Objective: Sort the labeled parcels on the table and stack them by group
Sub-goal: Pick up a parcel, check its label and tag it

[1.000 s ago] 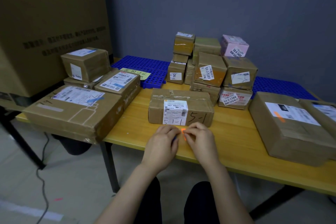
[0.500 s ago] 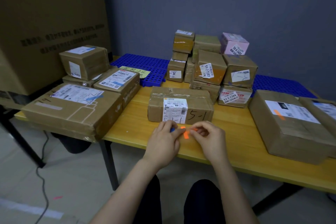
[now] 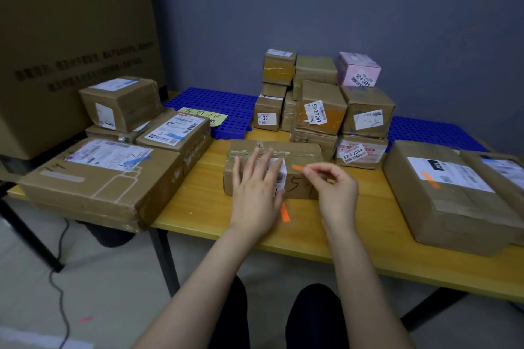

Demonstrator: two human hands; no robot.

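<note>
Matt brown cardboard parcels [image 3: 93,178], bound in glossy tape [image 3: 279,73] and marked with white paper labels [image 3: 450,173], are seen on a smooth, faintly glossy wooden table [image 3: 198,207] beside perforated blue plastic mats [image 3: 215,102].

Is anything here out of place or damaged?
Yes. Besides the orange strip pinched by the right hand, a second orange strip seems to lie loose on the table beside the left hand. The big flat parcel at left has a crumpled front corner at the table's edge.
</note>
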